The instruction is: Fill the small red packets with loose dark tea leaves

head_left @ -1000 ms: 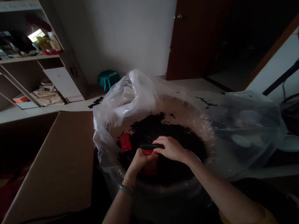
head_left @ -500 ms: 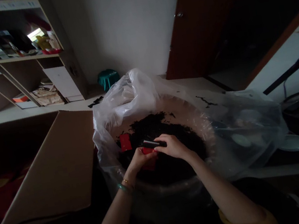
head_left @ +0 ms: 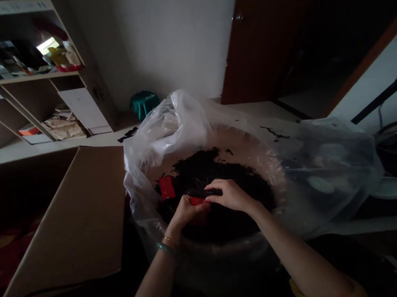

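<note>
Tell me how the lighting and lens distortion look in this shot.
In the head view, the room is dim, the door sinks into deep shadow, the plastic bag shows a pale sheen, and the wide lens bends the shelves near the frame's edge.

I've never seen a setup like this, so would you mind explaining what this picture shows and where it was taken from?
This picture comes from a camera worn on a person's head, looking down at their bare hands; no machine is involved. The left hand pinches a small red packet, and the right hand holds a black strip beside it. Below them, dark loose flakes, possibly tea, lie in a clear plastic bag set in a round container. Another red packet rests on the flakes. An open cardboard box stands to the left.
</note>
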The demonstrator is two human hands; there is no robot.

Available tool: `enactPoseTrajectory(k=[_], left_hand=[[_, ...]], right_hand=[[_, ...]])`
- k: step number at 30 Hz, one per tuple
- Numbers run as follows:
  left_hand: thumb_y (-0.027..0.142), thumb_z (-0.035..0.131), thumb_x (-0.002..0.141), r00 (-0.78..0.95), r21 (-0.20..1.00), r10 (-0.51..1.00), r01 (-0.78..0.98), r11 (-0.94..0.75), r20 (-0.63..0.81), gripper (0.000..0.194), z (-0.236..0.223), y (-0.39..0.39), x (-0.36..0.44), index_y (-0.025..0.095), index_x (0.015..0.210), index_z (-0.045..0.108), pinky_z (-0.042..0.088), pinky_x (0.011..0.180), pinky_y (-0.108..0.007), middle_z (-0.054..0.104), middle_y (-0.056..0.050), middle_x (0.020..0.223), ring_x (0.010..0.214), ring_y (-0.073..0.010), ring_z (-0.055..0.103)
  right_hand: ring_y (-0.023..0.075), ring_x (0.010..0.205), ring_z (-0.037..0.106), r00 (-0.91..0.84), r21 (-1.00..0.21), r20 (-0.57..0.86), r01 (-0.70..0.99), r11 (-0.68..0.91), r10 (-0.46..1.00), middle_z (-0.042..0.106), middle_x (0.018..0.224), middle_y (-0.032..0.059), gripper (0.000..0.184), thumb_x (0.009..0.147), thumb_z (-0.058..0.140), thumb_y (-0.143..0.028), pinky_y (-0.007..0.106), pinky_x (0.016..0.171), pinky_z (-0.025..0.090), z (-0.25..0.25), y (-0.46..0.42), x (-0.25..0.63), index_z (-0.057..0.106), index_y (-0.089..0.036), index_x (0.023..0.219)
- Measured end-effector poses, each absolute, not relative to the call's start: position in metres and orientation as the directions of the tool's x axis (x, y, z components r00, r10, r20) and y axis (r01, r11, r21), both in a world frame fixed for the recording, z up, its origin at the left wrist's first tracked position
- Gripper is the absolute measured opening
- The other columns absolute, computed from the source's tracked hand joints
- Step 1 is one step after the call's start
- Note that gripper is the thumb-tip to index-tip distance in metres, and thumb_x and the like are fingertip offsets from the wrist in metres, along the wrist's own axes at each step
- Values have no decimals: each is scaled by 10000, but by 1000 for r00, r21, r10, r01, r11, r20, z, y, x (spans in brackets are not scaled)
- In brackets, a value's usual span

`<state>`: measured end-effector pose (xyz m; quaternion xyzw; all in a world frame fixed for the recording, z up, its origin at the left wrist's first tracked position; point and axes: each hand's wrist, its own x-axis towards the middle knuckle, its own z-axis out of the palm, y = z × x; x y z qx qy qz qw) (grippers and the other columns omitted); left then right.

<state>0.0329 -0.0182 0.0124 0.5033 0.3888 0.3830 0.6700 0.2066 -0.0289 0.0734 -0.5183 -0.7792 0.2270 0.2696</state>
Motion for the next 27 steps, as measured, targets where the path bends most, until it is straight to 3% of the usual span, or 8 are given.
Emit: enactPoseTrajectory(k=[9,17,21,27], left_hand=[[484,834,468,397,961,893,-81,263,-211,454,8,-19,35,102,604,629,407,488,-197,600,9,539,483,-83,518],[447,834,501,397,972,904,-103,212,-155,413,9,-19,35,117,624,618,389,485,-197,572,21,554,484,-68,480],[447,834,502,402,970,899,-90,226,-172,417,16,-22,36,119,574,586,355,462,-186,532,36,517,463,-54,441],[477,825,514,419,954,874,-50,294,-247,457,16,-23,35,103,704,644,413,507,-209,626,-5,604,515,-97,542]], right_hand=[[210,906,664,-300,-572,186,741,352,935,704,989,62,225,776,682,-229,325,827,508,66,-30,205,705,-214,1000],[189,885,656,-289,-671,209,653,352,934,696,965,55,273,726,722,-230,301,805,508,64,-29,209,695,-199,996],[187,881,658,-293,-663,241,646,377,925,700,964,54,220,759,682,-208,310,813,506,61,-28,209,699,-211,979],[210,922,658,-265,-641,260,671,371,928,697,1001,80,218,782,661,-219,324,834,505,57,-27,209,705,-198,994]])
